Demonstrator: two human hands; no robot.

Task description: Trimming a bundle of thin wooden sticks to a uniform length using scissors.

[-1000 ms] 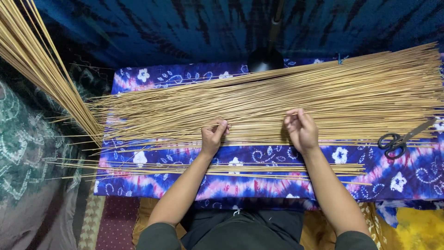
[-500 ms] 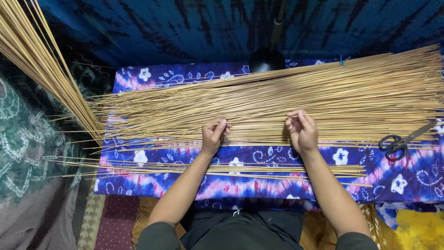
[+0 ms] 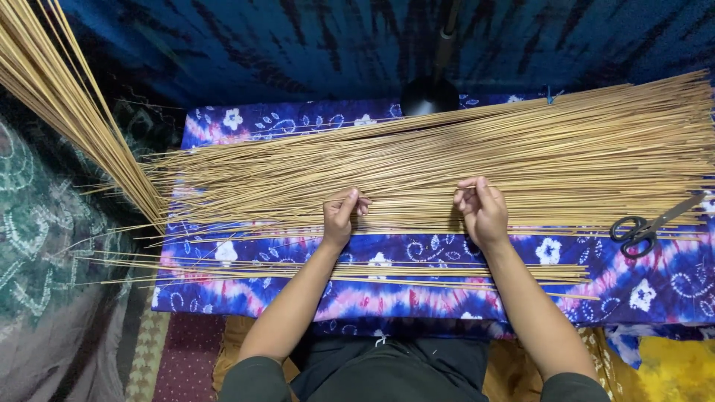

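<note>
Left hand [image 3: 341, 217] and right hand [image 3: 482, 212] pinch thin sticks [image 3: 447, 164], fingers curled; scissors [image 3: 639, 229] lie at 3 o'clock on the cloth [image 3: 417, 298].

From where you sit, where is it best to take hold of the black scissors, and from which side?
Probably the scissors by their round handle loops, coming from the near side with the right hand. The loops point toward you; the blades run off under the sticks.

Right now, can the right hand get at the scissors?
Probably yes. The scissors lie open on the cloth to the side of the right hand, with only loose sticks between.
</note>
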